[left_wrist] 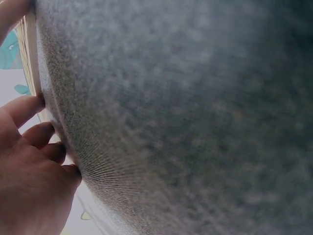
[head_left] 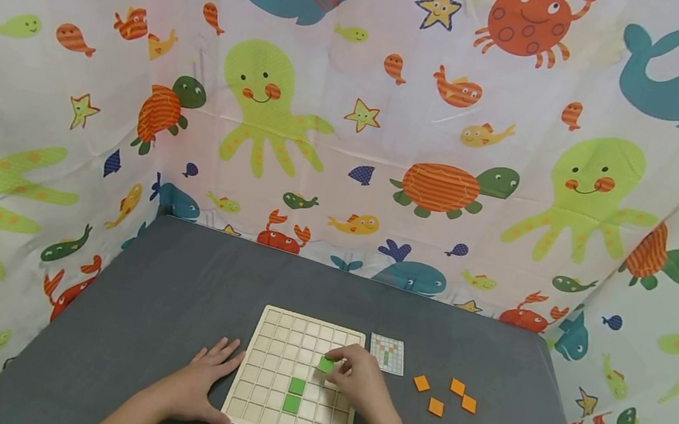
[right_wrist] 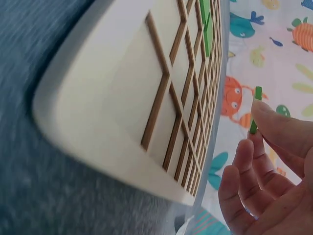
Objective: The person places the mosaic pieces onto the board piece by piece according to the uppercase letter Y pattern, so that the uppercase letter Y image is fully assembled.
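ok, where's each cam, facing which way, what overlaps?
Head: on the head, forward and down at the board; left hand, right hand and forearms show.
Left wrist: on that wrist, across the grey tabletop; left hand shows.
Right wrist: on that wrist, across the board toward the printed backdrop; right hand pinches a green tile.
Head and right wrist share board, tile, right hand.
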The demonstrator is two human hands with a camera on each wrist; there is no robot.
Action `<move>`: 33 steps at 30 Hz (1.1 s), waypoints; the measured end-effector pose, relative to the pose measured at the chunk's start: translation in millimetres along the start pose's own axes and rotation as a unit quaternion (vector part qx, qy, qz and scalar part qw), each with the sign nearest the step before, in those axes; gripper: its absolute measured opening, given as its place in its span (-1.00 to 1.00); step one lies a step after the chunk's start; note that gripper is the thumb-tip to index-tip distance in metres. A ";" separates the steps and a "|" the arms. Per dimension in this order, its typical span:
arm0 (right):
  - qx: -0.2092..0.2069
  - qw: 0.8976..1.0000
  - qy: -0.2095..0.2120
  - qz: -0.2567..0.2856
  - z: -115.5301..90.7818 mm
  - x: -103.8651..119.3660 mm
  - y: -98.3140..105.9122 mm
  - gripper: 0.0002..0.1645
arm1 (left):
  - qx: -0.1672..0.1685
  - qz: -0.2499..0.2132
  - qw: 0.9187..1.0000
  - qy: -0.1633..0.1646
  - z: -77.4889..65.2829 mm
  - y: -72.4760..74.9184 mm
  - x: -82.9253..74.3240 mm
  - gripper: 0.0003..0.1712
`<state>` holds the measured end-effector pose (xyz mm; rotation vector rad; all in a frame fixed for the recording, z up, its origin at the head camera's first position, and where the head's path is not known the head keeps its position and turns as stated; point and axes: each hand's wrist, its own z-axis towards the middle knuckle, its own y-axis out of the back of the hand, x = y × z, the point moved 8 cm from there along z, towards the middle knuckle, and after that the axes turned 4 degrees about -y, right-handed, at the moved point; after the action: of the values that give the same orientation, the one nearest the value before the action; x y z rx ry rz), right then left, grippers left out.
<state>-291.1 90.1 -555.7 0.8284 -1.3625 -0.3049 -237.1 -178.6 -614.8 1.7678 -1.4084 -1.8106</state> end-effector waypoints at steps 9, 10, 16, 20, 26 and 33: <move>0.014 1.000 -0.001 -0.009 8.5 3.9 -23.0 -0.70 | -0.003 -0.004 1.000 -0.010 -2.8 3.2 -5.0 0.44; 0.017 1.000 -0.004 -0.008 8.9 4.4 -25.2 -0.71 | -0.004 -0.004 1.000 -0.011 -3.1 3.6 -5.7 0.44; 0.032 0.999 -0.022 0.004 13.3 6.9 -34.8 -0.71 | -0.007 -0.005 1.000 -0.015 -3.8 4.4 -7.8 0.43; 0.045 0.999 -0.029 0.012 17.9 5.9 -42.1 -0.70 | -0.005 -0.003 1.000 -0.010 -3.8 3.2 -5.4 0.43; 0.048 0.998 -0.038 -0.006 21.5 2.2 -48.6 -0.71 | -0.004 -0.003 1.000 -0.004 -3.4 0.7 -1.5 0.45; 0.054 0.997 -0.043 -0.021 24.9 0.5 -50.8 -0.75 | -0.004 -0.004 1.000 0.002 -1.9 0.5 0.7 0.46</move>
<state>-301.0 46.2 -590.1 0.9434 -1.4531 -0.3046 -235.8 -180.1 -614.4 1.7756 -1.3930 -1.8118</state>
